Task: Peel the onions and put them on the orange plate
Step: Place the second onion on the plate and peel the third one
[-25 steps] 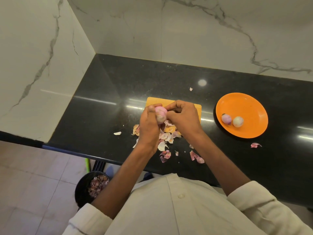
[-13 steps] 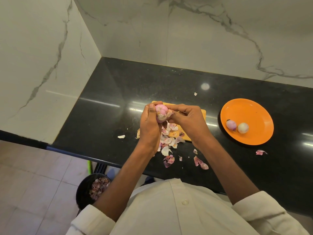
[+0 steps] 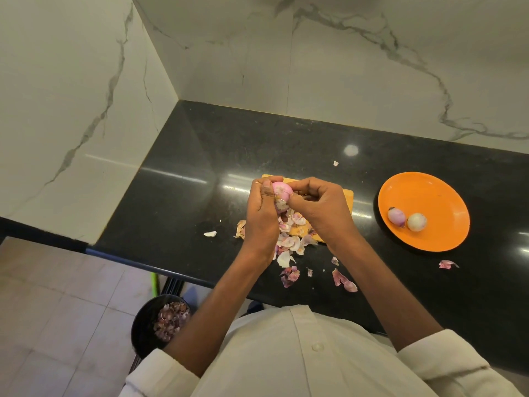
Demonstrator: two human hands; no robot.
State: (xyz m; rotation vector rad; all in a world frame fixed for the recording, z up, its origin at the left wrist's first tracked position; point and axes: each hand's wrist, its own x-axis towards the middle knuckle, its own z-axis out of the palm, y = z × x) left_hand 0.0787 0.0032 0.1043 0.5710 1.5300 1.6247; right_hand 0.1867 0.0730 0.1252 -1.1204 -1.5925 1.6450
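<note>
My left hand (image 3: 262, 213) grips a small pink onion (image 3: 281, 191) above the wooden cutting board (image 3: 347, 196). My right hand (image 3: 320, 209) pinches loose skin on the onion's lower side. Torn skins (image 3: 290, 243) lie heaped under both hands on the board and the black counter. To the right stands the orange plate (image 3: 435, 193) with a purple peeled onion (image 3: 396, 216) and a pale peeled onion (image 3: 416, 222) side by side.
The black counter (image 3: 200, 173) ends at marble walls on the left and behind. Stray skins lie near its front edge (image 3: 345, 280) and by the plate (image 3: 447, 264). On the floor below the counter's left front sits a black bin (image 3: 148, 319) holding peels.
The view has shifted slightly. My hands stay together on the onion, and my right fingers have worked lower on its skin.
</note>
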